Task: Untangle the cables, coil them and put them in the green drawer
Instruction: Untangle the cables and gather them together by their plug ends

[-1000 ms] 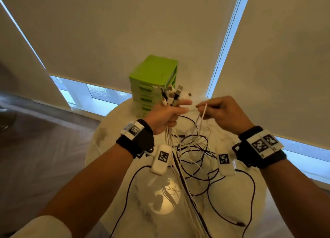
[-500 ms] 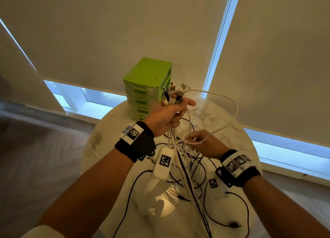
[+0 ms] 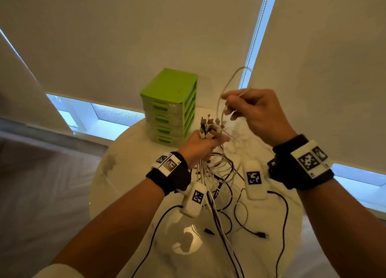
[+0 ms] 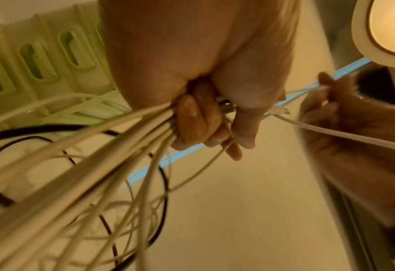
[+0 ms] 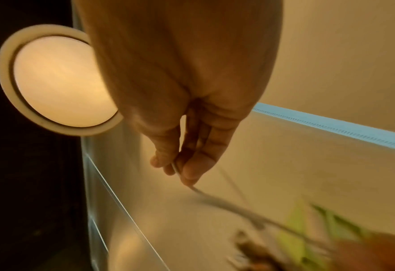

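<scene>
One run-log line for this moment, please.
left hand: grips cable bundle | right hand: pinches white cable | drawers: shut

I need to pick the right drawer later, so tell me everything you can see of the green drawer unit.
The green drawer unit is a small upright tower that looks like plastic: bright green top and frame, with four paler, translucent-looking drawers stacked in it. Each drawer front has a green slot-shaped handle. All the drawers look closed. It stands at the far edge of the round marble table, in front of the blinds, just beyond the left hand. Neither hand touches it; no cable lies on top of it.
</scene>
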`<state>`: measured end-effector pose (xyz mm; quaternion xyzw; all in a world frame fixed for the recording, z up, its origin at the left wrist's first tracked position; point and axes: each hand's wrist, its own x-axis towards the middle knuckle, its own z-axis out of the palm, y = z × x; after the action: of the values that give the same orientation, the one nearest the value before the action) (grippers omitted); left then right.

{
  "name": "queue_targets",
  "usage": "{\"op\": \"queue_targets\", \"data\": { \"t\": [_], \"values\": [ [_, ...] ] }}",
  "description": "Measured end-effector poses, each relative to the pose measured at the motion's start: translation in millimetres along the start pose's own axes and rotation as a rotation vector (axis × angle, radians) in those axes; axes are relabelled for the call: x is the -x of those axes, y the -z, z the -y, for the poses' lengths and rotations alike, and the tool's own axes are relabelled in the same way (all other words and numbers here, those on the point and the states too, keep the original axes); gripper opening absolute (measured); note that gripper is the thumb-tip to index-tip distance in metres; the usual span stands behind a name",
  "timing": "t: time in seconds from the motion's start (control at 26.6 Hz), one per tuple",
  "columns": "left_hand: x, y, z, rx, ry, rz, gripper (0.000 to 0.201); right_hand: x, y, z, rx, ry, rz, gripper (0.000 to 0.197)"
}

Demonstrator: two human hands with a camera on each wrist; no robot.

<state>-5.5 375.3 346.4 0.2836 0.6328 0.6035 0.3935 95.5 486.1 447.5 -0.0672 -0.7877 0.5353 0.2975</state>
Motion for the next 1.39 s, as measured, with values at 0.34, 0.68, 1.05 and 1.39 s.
{"op": "queue_targets", "data": {
  "t": [0.34,0.68,1.05,1.39],
  "values": [
    [7.2,6.7,-40.3,0.276,-0.107,-0.025,0.024,40.5,-12.9,-76.5,0.180,-0.322,0.310,0.022],
    [7.4,34.9,-51.7,0.009,-0.060,-0.113,0.023,35.1,49.2,-75.9,0.326,-0.342,0.085,0.023],
    [-5.1,-22.9,-61.4,0.125,-0.028,-0.106,0.027,78.8,173.5,-147.9,-0.121,-0.799,-0.952,0.092],
    [-32.0,-152.5,-61.3,-0.718,0.100,0.227,0.021,131.5,161.4,-108.6,0.198,-0.364,-0.631,0.096]
  ]
}}
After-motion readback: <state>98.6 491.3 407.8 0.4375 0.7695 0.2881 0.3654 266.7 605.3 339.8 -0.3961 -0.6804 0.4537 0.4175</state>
